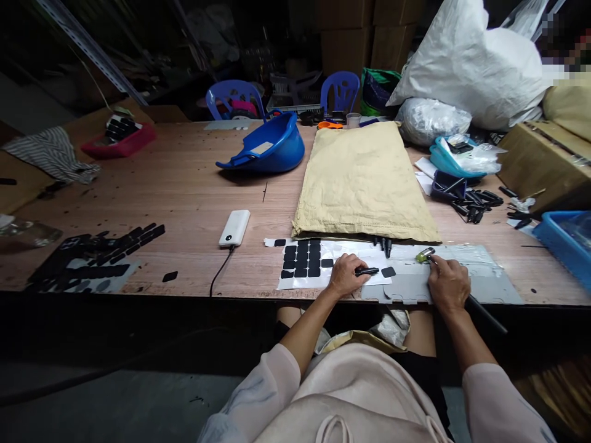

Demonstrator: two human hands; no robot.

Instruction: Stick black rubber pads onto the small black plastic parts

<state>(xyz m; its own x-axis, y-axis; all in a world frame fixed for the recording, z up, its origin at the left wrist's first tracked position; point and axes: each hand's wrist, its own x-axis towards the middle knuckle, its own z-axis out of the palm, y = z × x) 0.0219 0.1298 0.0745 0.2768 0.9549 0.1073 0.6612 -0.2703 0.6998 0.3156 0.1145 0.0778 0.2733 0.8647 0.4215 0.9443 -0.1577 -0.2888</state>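
Observation:
My left hand (345, 276) rests at the table's near edge, fingers closed on a small black elongated part (367, 271). It lies on a white sheet (351, 252) that carries several black rounded stickers (302, 259); one loose black sticker (388, 272) sits just right of the part. My right hand (447, 284) is closed round a thin tool with a yellow-green tip (423, 255), its dark handle running back past my wrist. A few black parts (384, 245) lie between the sheet and the tan sack.
A tan sack (364, 184) lies flat mid-table. A white power bank (234, 227) with cable is to the left, black pieces (99, 255) further left, a blue tub (270, 147) behind. Black parts (475, 203), a blue tray (566, 240) and a cardboard box (540, 166) are on the right.

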